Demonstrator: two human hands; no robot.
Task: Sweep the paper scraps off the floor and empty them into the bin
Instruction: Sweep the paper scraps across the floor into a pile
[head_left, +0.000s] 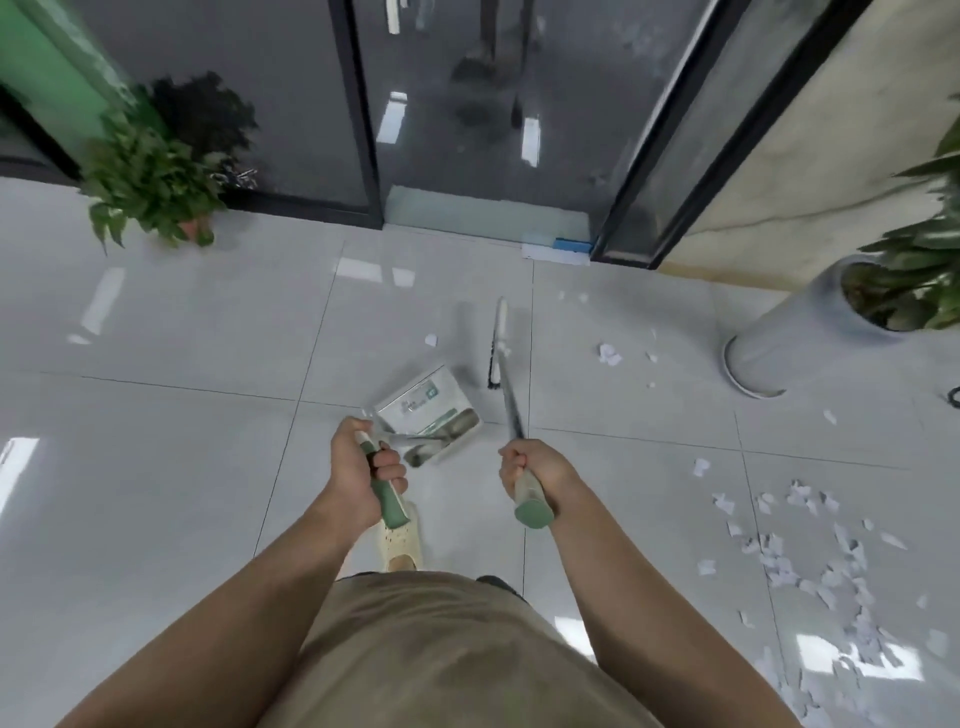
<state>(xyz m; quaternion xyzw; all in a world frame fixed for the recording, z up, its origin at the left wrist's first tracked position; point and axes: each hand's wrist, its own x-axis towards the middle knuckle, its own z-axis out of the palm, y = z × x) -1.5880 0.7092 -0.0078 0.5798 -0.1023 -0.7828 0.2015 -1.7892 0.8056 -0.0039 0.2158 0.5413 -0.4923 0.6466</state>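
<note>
The left hand (363, 470) grips the green handle of the dustpan (434, 418), likely so the pan hangs ready near the floor; the right hand (532, 470) clenches the broom (506, 389) by its green grip, leaving both tools ready together. The broom's long axis runs from that hand forward, slightly left, down to its head (497, 340), bristles at the tiles. The pan's mouth points forward-right. Most scraps (810, 561) lie well to the right on the floor (171, 415), unswept, with 1 small cluster (609, 354) right of the head. No bin shows.
</note>
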